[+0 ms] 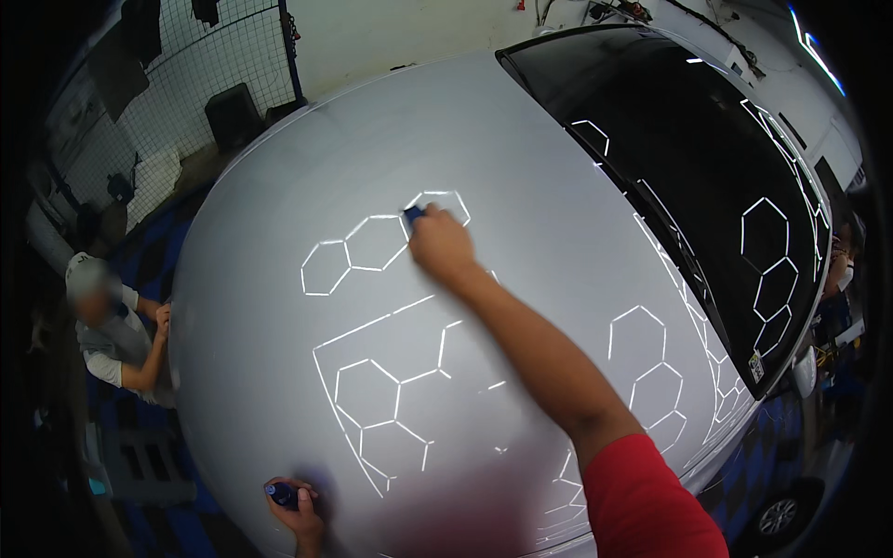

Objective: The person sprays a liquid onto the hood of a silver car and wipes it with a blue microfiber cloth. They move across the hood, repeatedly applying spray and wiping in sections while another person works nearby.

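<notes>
My right hand (441, 244) reaches far over a silver-grey car hood (307, 195), its fingers closed on a small dark blue applicator block (414, 215). The block appears to rest against the painted surface. Down at the lower left, my left hand (296, 516) is wrapped round a small dark bottle (282, 495), held just over the hood's near side. Bright hexagon light reflections show across the glossy paint. My right arm, in a red sleeve, covers part of the hood's middle.
Beyond the hood is the dark windshield (670, 139) with a wiper at its base. Another person in a cap (116, 325) works at the car's front edge, on the left. Behind stand a wire mesh partition (242, 56) and a black chair (233, 115).
</notes>
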The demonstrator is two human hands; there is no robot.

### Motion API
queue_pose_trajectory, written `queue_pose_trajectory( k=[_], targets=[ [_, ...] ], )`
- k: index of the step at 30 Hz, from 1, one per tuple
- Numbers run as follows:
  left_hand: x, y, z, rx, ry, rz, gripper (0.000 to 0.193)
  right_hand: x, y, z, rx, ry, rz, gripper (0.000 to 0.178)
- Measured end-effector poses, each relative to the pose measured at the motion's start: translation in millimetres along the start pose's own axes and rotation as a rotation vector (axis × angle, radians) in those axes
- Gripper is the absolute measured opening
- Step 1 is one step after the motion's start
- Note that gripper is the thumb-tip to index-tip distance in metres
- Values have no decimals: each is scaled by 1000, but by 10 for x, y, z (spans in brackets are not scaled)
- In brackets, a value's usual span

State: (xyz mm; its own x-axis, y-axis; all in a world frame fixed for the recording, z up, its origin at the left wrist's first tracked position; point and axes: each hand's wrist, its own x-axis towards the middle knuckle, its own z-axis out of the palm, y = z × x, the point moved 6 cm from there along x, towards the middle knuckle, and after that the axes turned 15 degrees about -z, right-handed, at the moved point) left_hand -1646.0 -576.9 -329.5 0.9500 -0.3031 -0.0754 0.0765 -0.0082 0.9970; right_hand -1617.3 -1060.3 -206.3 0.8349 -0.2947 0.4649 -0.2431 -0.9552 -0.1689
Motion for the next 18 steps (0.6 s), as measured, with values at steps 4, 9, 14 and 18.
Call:
queue_pose_trajectory(
  k=[4,9,14,18],
  targets=[
    [-13,-10,21,-8,-19,-15,32,2,-977,290,89,-100,-155,13],
    [-25,-8,26,-28,9,-23,32,-144,-744,217,97,-137,-144,14],
    [-28,35,33,-23,5,-24,33,-511,1483,-791,-154,-75,307,24],
    [-25,57,40,-32,26,-22,33,-911,2666,-1711,-347,-23,556,31]
  ],
)
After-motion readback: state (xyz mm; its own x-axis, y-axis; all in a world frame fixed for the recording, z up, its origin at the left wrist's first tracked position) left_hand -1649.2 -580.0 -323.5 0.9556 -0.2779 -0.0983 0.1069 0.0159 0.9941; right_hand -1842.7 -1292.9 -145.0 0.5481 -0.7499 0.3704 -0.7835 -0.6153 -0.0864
